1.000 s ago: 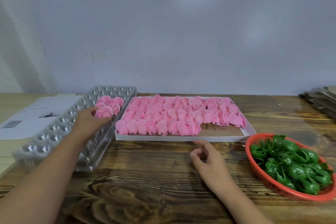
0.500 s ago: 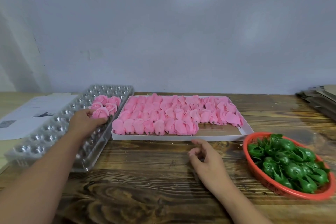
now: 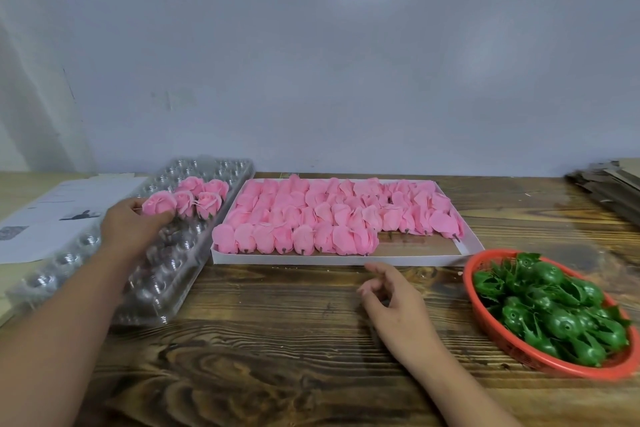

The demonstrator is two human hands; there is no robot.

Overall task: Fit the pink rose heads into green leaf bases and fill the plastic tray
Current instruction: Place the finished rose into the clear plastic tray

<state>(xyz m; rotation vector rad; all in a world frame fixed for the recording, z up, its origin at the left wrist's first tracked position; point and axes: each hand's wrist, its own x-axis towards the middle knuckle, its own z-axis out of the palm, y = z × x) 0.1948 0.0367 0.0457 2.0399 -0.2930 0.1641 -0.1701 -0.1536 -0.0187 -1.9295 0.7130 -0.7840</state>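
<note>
A clear plastic tray (image 3: 162,291) with round wells lies at the left. Several finished pink roses (image 3: 204,198) stand in its far wells. My left hand (image 3: 133,229) reaches over the tray, its fingers around one rose (image 3: 160,203) at the near end of that group. A white flat box (image 3: 346,259) in the middle holds rows of loose pink rose heads (image 3: 329,218). Green leaf bases (image 3: 554,308) fill a red basket (image 3: 512,347) at the right. My right hand (image 3: 394,298) hovers over the table before the box, fingers loosely curled, holding nothing.
Printed paper sheets (image 3: 52,218) lie left of the tray. A stack of cardboard (image 3: 613,187) sits at the far right. A white wall stands right behind the wooden table (image 3: 277,340).
My left hand stays on the rose in the tray, shifting slightly. My right hand has barely moved. The view has drifted a little.
</note>
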